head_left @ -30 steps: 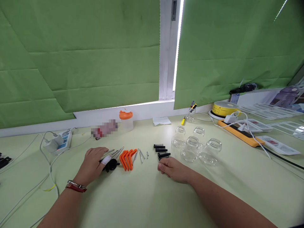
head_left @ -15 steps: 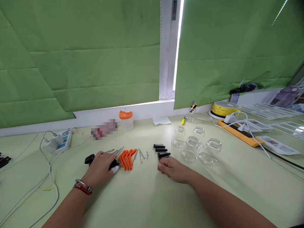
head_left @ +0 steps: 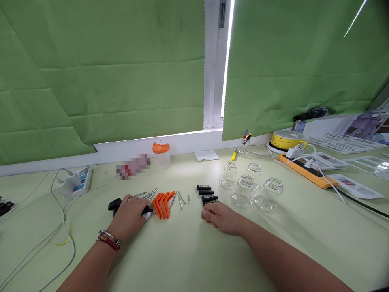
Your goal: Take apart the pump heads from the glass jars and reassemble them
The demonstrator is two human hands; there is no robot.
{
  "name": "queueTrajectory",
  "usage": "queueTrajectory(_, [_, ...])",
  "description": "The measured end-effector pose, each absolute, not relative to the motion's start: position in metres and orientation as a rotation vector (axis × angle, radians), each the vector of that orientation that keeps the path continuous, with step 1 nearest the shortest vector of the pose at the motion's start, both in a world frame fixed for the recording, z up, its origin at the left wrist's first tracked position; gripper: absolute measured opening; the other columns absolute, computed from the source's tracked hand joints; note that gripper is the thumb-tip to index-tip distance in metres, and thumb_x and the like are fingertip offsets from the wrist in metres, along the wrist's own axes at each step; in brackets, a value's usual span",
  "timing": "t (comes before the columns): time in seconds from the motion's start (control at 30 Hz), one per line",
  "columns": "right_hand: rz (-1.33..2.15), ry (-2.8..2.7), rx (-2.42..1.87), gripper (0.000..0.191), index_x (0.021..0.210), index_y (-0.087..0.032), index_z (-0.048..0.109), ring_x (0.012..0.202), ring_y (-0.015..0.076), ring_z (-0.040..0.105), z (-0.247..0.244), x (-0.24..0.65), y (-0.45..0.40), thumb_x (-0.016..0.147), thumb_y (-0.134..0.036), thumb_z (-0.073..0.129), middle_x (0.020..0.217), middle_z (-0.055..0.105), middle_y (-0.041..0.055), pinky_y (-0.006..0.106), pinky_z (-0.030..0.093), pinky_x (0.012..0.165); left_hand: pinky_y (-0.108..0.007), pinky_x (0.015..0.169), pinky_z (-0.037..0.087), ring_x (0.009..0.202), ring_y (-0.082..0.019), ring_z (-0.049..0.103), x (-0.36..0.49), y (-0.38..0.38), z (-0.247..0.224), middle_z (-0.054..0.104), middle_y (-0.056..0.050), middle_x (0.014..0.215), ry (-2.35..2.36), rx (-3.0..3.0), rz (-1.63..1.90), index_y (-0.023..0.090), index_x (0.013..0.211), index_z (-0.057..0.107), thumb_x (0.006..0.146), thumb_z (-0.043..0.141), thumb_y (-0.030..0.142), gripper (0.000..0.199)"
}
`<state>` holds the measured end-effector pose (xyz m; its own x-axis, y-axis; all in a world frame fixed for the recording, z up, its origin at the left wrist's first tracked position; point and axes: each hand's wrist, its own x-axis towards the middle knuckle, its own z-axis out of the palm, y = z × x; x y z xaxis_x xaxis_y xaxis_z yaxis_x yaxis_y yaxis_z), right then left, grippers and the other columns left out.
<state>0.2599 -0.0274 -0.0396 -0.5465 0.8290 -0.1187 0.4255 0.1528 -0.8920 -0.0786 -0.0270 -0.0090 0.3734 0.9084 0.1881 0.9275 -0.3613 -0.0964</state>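
The left hand (head_left: pixel 129 217) lies palm down over black plastic parts (head_left: pixel 114 205), which show on both sides of it; whether its fingers grip them or only cover them, I cannot tell. The right hand (head_left: pixel 220 218) is closed in a loose curl, its fingers at the near end of the black spring pieces (head_left: pixel 205 192); its palm is hidden.

Just beyond the left hand's fingertips lie metal rods (head_left: pixel 151 194), and just to its right are orange angled pieces (head_left: pixel 163 205). Between those and the right hand come long screws (head_left: pixel 180 199) and tiny metal bits (head_left: pixel 189 198). Beyond the right hand, to its right, clear jars (head_left: pixel 244 190) stand together, with screwdrivers (head_left: pixel 245 140) in a small jar (head_left: pixel 243 150) farther back. Farther from the left hand, ahead and to the right, stands an orange-lidded cup (head_left: pixel 161 155).
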Motion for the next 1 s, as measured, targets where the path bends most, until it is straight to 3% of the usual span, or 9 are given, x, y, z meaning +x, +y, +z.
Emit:
queueTrajectory(0.17, [1.361, -2.039, -1.2, 0.038, 0.078, -0.018, 0.053, 0.06, 0.01, 0.042, -0.0373, 0.2601, -0.0283, 0.091, -0.05, 0.038, 0.078, 0.056, 0.0012, 0.021, 0.035, 0.054, -0.046, 0.09, 0.031, 0.089, -0.027, 0.061, -0.0761, -0.0259, -0.0077, 0.07, -0.009, 0.09, -1.696, -2.406, -0.142, 0.02, 0.09, 0.065, 0.083, 0.042, 0.027, 0.025])
queueTrajectory(0.63, [1.368, -2.028, -1.2, 0.038, 0.076, -0.018, 0.053, 0.059, 0.01, 0.043, -0.0371, 0.2592, -0.028, 0.09, -0.05, 0.039, 0.077, 0.057, 0.0011, 0.022, 0.036, 0.054, -0.046, 0.093, 0.03, 0.093, -0.026, 0.062, -0.077, -0.0238, -0.0096, 0.071, -0.008, 0.099, -1.701, -2.366, -0.275, 0.02, 0.098, 0.065, 0.086, 0.04, 0.028, 0.028])
queueTrajectory(1.0, [1.344, -2.045, -1.202, 0.038, 0.075, -0.018, 0.053, 0.058, 0.0101, 0.041, -0.0374, 0.2597, -0.0278, 0.09, -0.05, 0.039, 0.075, 0.055, 0.0005, 0.021, 0.035, 0.054, -0.043, 0.087, 0.045, 0.1, -0.028, 0.058, -0.0809, -0.0234, -0.0135, 0.063, -0.014, 0.109, -1.525, -2.337, -0.507, 0.016, 0.109, 0.056, 0.081, 0.041, 0.018, 0.032])
